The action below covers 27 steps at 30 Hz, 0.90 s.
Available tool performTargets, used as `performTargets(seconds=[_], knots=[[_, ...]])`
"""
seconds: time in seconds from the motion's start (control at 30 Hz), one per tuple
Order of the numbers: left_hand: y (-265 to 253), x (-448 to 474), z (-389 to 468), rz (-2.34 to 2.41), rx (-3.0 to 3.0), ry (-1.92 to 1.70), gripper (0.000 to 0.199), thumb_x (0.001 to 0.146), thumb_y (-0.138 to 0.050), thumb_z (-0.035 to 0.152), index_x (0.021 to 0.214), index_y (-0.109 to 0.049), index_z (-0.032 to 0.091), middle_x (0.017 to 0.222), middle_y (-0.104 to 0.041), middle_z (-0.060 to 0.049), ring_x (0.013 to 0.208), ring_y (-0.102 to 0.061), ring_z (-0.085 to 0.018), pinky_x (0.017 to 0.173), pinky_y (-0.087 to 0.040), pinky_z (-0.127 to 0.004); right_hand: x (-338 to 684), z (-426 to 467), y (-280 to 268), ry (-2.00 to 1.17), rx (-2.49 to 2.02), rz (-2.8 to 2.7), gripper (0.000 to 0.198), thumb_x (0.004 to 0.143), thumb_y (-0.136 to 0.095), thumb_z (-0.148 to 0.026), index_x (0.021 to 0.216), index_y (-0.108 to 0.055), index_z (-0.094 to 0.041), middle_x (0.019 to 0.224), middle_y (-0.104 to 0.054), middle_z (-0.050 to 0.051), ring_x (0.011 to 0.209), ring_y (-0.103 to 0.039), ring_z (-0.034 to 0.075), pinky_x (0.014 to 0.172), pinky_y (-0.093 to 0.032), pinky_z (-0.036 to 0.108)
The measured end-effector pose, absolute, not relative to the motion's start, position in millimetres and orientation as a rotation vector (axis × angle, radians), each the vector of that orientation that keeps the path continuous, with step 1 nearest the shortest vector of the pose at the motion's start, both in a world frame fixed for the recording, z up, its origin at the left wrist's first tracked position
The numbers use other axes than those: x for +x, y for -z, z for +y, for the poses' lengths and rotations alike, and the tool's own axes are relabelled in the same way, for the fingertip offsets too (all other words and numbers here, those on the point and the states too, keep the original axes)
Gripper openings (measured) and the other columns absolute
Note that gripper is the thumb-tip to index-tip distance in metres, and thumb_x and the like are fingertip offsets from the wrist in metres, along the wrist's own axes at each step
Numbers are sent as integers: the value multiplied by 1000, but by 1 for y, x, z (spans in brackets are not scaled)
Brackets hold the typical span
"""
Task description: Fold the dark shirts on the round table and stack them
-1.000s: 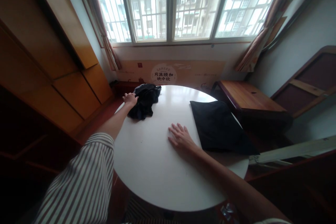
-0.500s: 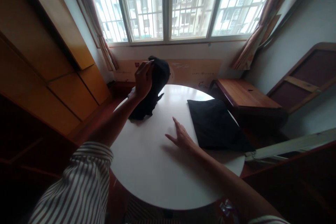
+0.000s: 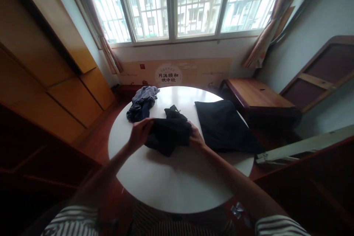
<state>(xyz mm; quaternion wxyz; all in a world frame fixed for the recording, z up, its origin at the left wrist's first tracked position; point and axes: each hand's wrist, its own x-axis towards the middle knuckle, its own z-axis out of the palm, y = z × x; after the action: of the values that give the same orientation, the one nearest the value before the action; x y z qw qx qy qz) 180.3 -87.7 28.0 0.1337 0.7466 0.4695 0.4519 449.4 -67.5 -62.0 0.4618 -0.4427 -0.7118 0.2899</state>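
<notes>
A crumpled black garment (image 3: 170, 132) is stretched between my hands over the middle of the white round table (image 3: 171, 188); its exact kind does not show. My left hand (image 3: 140, 132) is closed on its left end, and my right hand (image 3: 195, 136) grips the right end. Part of the cloth bunches up behind, with a small light strip on it. To the right lies a flat, folded black cloth (image 3: 225, 127), its corner reaching the table's edge. A rumpled grey-blue garment (image 3: 142, 103) rests at the far left of the table.
Wooden cabinets (image 3: 72, 99) stand on the left. Beyond the table's right side is a low wooden table (image 3: 257, 94), with a pale beam (image 3: 309, 145) nearer me. A barred window (image 3: 171, 7) and a printed panel (image 3: 215, 68) are at the back.
The black garment has come from the far left to the table's middle, uncovering the grey-blue garment. My left hand moved nearer with it; my right hand, open before, now grips it too.
</notes>
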Motion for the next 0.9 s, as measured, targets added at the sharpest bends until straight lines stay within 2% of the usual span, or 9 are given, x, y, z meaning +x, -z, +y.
performTargets(seconds=[0.13,0.2,0.27,0.33,0.43,0.57,0.67,0.8,0.9], knots=[[-39,118,-71,1790,2096,-1575,37,94,-47,44,79,-69,19,61,-59,0,59,-58,-19,58,-46,-30,445,-67,62,-824,-983,-1677,51,68,-73,-36,113,-57,-19,102,-65,7,91,-65,23,86,-54,39],[-35,96,-68,2021,2075,-1445,41,93,-48,45,62,-61,21,51,-50,0,53,-55,-20,57,-44,-32,442,-70,63,-846,-968,-1746,52,70,-73,-35,117,-58,-19,95,-66,5,86,-66,22,83,-54,39],[-27,87,-70,2186,2130,-1248,41,90,-52,45,56,-57,21,53,-53,-2,55,-57,-21,60,-45,-34,440,-75,61,-844,-940,-1865,43,77,-67,-33,117,-60,-19,86,-65,4,78,-66,21,78,-55,37],[-20,91,-75,2125,2267,-1158,37,89,-54,44,61,-59,21,65,-63,-6,64,-62,-23,68,-48,-34,438,-80,59,-822,-905,-1955,40,81,-62,-30,120,-61,-20,82,-65,3,76,-66,20,77,-55,35],[-16,117,-83,1669,2387,-1091,36,94,-49,44,73,-66,20,80,-71,-6,77,-67,-21,79,-51,-31,438,-82,56,-758,-931,-1962,54,84,-60,-29,137,-51,-22,84,-66,3,80,-66,20,83,-55,37],[-15,161,-84,1333,2333,-864,39,91,-56,50,109,-69,18,111,-72,-10,104,-67,-25,96,-49,-34,442,-76,61,-489,-1220,-1878,71,86,-54,-26,152,-31,-18,113,-64,12,107,-60,26,99,-48,44],[-10,189,-81,1261,2289,-634,65,76,-73,52,129,-60,17,123,-68,-12,112,-64,-29,99,-49,-36,446,-73,66,-308,-1467,-1967,62,87,-51,-26,147,-41,-12,129,-57,18,121,-50,31,107,-39,47],[-1,209,-73,1184,2276,-540,35,81,-69,40,107,-69,18,104,-73,-8,96,-67,-26,90,-51,-32,448,-72,63,-222,-1618,-2117,33,91,-48,-25,118,-67,-17,118,-59,15,112,-51,30,101,-43,39],[-2,203,-62,1170,2229,-769,28,89,-59,37,106,-68,16,103,-72,-8,94,-67,-23,88,-52,-31,449,-73,54,-163,-1677,-2142,27,93,-47,-23,104,-71,-17,106,-60,15,102,-53,28,93,-44,36]])
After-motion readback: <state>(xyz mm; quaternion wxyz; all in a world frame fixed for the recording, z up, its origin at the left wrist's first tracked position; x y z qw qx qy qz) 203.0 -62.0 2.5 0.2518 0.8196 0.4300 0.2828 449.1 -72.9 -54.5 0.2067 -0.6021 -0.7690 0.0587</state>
